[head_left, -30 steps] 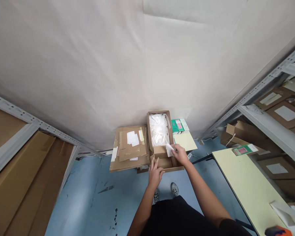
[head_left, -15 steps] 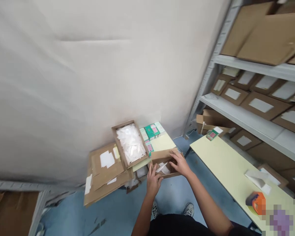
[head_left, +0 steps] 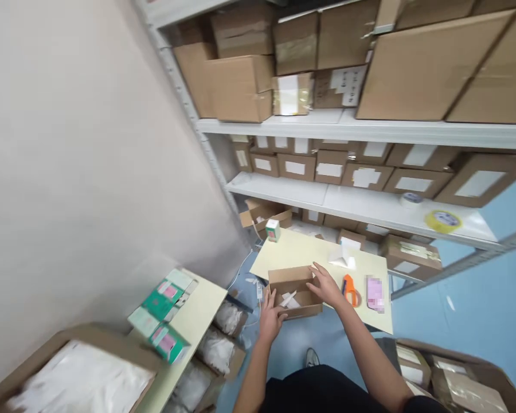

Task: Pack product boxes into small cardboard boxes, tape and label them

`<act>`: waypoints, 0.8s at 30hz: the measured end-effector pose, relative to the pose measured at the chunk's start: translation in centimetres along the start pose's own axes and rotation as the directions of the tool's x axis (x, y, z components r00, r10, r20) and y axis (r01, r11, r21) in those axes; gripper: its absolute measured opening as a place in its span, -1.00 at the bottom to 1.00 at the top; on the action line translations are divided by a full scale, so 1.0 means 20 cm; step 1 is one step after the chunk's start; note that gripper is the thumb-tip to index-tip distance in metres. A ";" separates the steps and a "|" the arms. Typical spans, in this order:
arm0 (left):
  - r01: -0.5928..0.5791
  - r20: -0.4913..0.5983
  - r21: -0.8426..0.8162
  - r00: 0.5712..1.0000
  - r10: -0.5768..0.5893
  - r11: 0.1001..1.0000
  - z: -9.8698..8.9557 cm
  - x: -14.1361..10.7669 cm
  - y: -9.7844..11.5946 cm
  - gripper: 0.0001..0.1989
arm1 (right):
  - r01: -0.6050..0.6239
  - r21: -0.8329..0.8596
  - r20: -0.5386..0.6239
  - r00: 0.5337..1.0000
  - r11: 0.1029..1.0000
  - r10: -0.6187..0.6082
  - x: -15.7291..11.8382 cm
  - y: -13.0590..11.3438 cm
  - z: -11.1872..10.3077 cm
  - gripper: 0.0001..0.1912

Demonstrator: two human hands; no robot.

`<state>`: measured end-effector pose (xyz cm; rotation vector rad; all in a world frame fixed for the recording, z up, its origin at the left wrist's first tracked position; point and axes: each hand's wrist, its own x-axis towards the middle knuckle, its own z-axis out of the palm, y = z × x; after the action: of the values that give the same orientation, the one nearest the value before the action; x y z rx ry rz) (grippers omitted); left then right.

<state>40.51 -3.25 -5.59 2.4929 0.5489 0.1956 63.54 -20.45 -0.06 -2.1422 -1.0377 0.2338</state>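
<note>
An open cardboard box (head_left: pixel 289 276) is held between my two hands at the near edge of a pale yellow table (head_left: pixel 301 246). My left hand (head_left: pixel 270 319) grips its left end, and my right hand (head_left: pixel 327 288) grips the right end with fingers over the rim. Inside the box lie pieces of white paper or packaging (head_left: pixel 289 300). Beyond my right hand, an orange tape dispenser (head_left: pixel 351 291) and a blurred-out purple item (head_left: pixel 374 293) rest on the table. A small green and white box (head_left: pixel 273 230) stands at its far left corner.
Metal shelving (head_left: pixel 344 129) full of cardboard boxes rises behind the table, with tape rolls (head_left: pixel 442 221) on it. At left, another table (head_left: pixel 198 298) carries green boxes (head_left: pixel 158 299) and a carton of white items (head_left: pixel 81 381). A large carton (head_left: pixel 456 353) stands at lower right.
The view has swung right, from the table by the wall to the one before the shelving. Both hands have carried the cardboard box along and still grip it.
</note>
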 end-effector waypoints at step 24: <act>-0.304 0.384 -0.148 0.859 0.338 0.941 0.18 1.43 -0.43 -0.63 | -0.291 0.052 -0.223 0.929 0.955 0.295 0.76 0.09 0.12 -0.39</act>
<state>64.47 13.49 -12.87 2.4312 -0.0516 -0.1705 73.52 -8.67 -0.68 -2.2414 -0.5797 0.1317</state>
